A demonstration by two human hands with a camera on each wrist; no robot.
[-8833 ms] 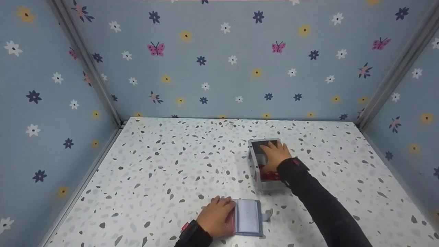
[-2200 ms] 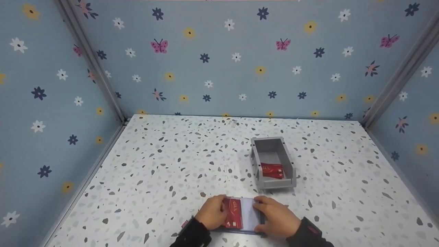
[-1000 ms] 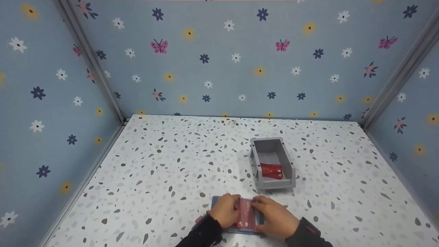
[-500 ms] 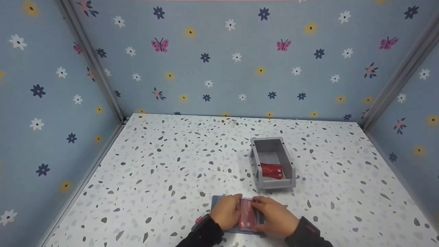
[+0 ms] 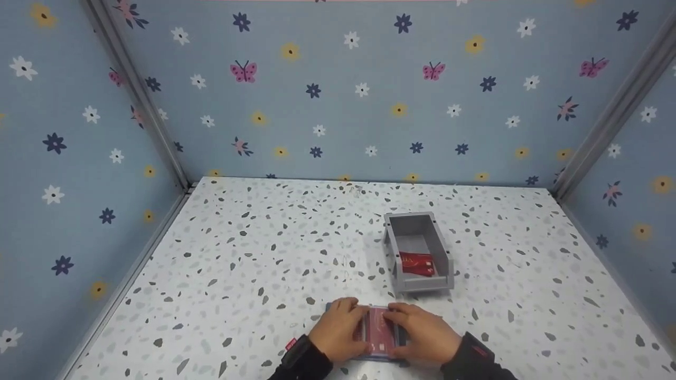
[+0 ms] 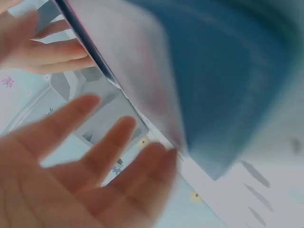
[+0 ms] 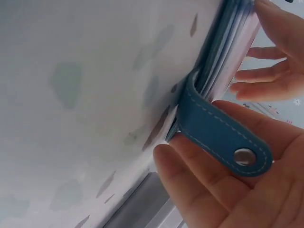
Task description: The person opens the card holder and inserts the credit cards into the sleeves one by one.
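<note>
A blue card holder (image 5: 375,360) with clear sleeves lies spread out on the speckled table in the head view. Under the clear plastic of its right side shows a red card (image 5: 379,330). My left hand (image 5: 338,331) rests over the left part, fingers loosely spread, fingertips near the sleeve edge in the left wrist view. With thumb and forefinger set apart along the right side, my right hand (image 5: 426,335) holds the holder in place. The right wrist view shows its snap strap (image 7: 216,130) sticking out in front of my right fingers.
Behind my right hand stands a grey open-front bin (image 5: 422,285), with red cards (image 5: 416,264) lying near its front. Flower-patterned blue walls (image 5: 338,105) enclose the table (image 5: 264,237) at the back and sides.
The red card has moved right into the right-hand sleeve. My left hand has let go of the card and shifted left, its fingers spreading. My right hand has stayed at the holder's right edge.
</note>
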